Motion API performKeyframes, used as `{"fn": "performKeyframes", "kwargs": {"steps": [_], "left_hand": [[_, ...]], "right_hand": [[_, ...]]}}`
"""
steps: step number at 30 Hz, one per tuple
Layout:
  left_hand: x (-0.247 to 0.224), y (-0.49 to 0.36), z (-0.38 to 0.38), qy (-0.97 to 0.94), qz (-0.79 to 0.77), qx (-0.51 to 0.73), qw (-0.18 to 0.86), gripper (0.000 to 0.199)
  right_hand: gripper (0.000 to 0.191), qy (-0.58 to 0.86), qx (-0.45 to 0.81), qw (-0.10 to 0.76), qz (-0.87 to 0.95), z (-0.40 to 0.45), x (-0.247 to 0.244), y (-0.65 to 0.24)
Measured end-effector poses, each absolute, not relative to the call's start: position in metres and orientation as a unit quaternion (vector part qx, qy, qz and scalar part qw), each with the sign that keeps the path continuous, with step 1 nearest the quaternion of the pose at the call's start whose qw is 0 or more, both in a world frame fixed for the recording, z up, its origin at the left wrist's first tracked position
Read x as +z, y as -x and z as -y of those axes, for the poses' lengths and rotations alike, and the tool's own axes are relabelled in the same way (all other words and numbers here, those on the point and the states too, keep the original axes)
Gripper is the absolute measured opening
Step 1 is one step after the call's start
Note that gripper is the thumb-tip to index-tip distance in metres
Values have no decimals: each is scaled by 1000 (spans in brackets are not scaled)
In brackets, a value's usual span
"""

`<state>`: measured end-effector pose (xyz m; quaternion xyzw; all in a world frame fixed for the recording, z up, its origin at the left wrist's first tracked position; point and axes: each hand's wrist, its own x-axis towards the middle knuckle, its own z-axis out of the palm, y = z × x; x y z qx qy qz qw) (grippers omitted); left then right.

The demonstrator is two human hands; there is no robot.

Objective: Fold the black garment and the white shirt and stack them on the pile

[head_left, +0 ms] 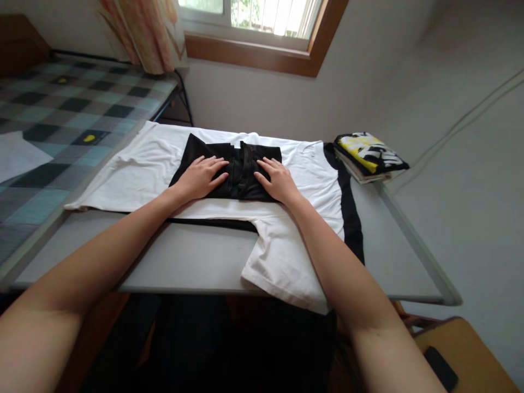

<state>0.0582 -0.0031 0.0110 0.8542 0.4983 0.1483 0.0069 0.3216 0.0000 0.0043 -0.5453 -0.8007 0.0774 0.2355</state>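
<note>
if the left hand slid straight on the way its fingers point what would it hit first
Probably the folded edges midway across the black garment under the left hand; how far they stand up is unclear.

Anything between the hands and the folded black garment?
Nothing visible: the left hand and right hand both rest palm-down on the black garment. The white shirt lies beneath it, not in between.

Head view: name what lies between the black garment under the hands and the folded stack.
In the head view, part of the white shirt extends beyond the black garment, then a strip of black cloth before the folded stack.
</note>
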Motion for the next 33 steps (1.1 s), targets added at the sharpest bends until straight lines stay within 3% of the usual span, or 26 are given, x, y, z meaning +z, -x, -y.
{"fn": "performKeyframes", "kwargs": {"steps": [33], "left_hand": [[9,-58,2,-856,-497,144,2,54]], "right_hand": [[49,560,74,224,794,5,9,-319]]}}
